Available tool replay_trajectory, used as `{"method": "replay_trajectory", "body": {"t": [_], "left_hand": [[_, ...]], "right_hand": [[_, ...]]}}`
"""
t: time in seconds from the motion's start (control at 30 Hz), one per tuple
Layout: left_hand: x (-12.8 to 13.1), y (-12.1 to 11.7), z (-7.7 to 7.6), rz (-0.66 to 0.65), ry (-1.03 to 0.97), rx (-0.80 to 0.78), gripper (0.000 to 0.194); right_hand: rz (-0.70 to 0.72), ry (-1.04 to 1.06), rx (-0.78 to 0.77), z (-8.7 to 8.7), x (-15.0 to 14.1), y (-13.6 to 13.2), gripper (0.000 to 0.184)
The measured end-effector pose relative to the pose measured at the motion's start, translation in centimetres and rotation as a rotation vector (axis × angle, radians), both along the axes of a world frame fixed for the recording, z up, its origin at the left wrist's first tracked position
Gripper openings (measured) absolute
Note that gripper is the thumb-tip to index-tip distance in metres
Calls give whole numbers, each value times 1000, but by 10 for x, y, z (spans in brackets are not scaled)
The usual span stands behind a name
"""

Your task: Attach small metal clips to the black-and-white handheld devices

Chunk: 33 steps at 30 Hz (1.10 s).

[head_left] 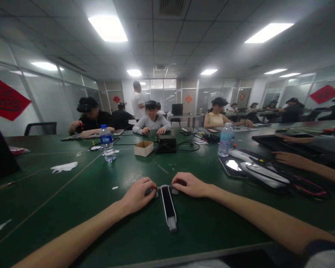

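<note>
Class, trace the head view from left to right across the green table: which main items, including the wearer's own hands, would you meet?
White scrap, blue-capped bottle, left hand, slim black piece with white edges, right hand, larger clear bottle.

My left hand (139, 192) and my right hand (190, 184) over green table (128, 240). Fingers bent, tips at small grey bits (174, 191), one each side of far end of long black strip (168, 203) with white edge. Strip lies flat, pointing at me. Farther off: little tan box (142, 150), black box (166, 143) with wires (193, 147), blue-capped bottle (107, 143). Other people (152, 123) sit across table.
</note>
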<state>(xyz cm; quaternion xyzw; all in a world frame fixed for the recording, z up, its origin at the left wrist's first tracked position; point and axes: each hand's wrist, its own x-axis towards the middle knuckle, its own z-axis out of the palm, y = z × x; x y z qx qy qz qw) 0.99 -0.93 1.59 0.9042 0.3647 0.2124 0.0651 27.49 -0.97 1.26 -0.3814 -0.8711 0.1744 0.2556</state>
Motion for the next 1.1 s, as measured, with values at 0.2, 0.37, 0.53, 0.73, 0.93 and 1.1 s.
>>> {"method": "replay_trajectory", "body": {"t": [0.2, 0.37, 0.53, 0.73, 0.93, 1.1], "left_hand": [[-1, 2, -3, -14, -5, 10, 17], [-2, 2, -5, -11, -4, 18, 15], [-1, -1, -3, 0, 10, 4, 16], [1, -2, -3, 9, 11, 9, 16], [0, -2, -3, 17, 9, 7, 16], [1, -5, 0, 30, 3, 8, 17]], "right_hand": [[-10, 18, -9, 0, -2, -1, 11], [-104, -26, 80, -2, 1, 4, 16], [-290, -160, 156, -14, 13, 27, 42], [-264, -306, 73, -22, 18, 43, 54], [-254, -208, 175, -17, 14, 36, 27], [-179, -135, 179, -14, 9, 31, 10]]}}
